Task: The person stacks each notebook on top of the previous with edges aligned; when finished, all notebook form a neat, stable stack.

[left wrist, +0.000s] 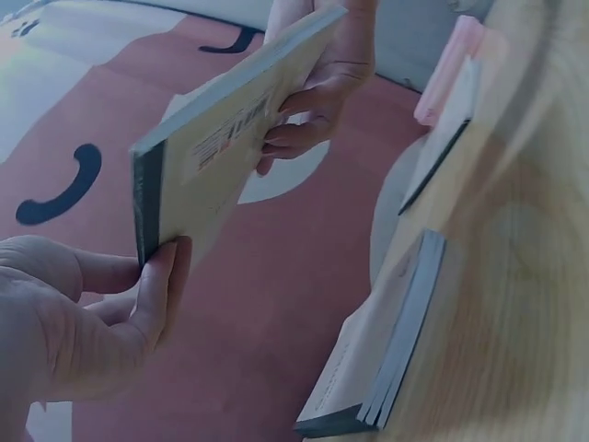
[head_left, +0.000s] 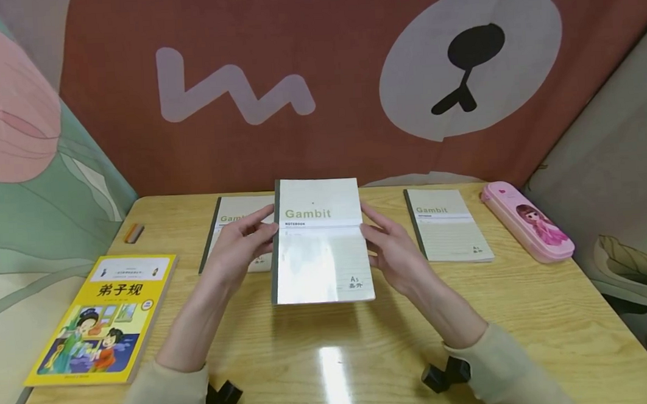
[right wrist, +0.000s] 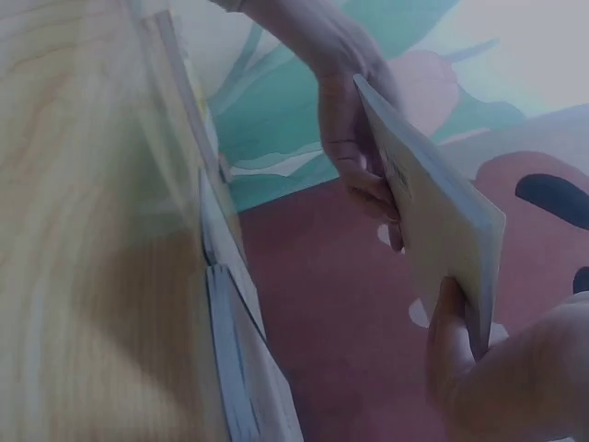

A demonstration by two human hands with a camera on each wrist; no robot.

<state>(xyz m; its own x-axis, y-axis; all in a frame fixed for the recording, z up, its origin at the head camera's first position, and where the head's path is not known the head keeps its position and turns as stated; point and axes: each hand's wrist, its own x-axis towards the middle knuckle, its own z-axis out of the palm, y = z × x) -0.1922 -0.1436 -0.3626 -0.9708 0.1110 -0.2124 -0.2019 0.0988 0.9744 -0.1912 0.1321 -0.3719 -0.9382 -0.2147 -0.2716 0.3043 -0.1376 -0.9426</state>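
Both hands hold up a Gambit notebook point(head_left: 320, 251) with a pale cover and dark spine, raised over the table and tilted so its front shows in the head view. My left hand point(head_left: 237, 246) pinches the spine edge, thumb in front and fingers behind. On the opposite edge, my right hand point(head_left: 394, 247) grips with its thumb and fingers. The left wrist view shows the back cover with a barcode label point(left wrist: 230, 138). Behind my left hand lies a stack of similar notebooks point(left wrist: 382, 368), partly hidden in the head view. Another Gambit notebook point(head_left: 448, 226) lies right of my right hand.
A pink pencil case point(head_left: 528, 222) lies at the table's right side. To the left are a yellow picture-cover book point(head_left: 104, 317) and a small eraser-like block point(head_left: 134, 233). A printed cloth point(head_left: 244, 151) hangs behind the wooden table point(head_left: 397, 357).
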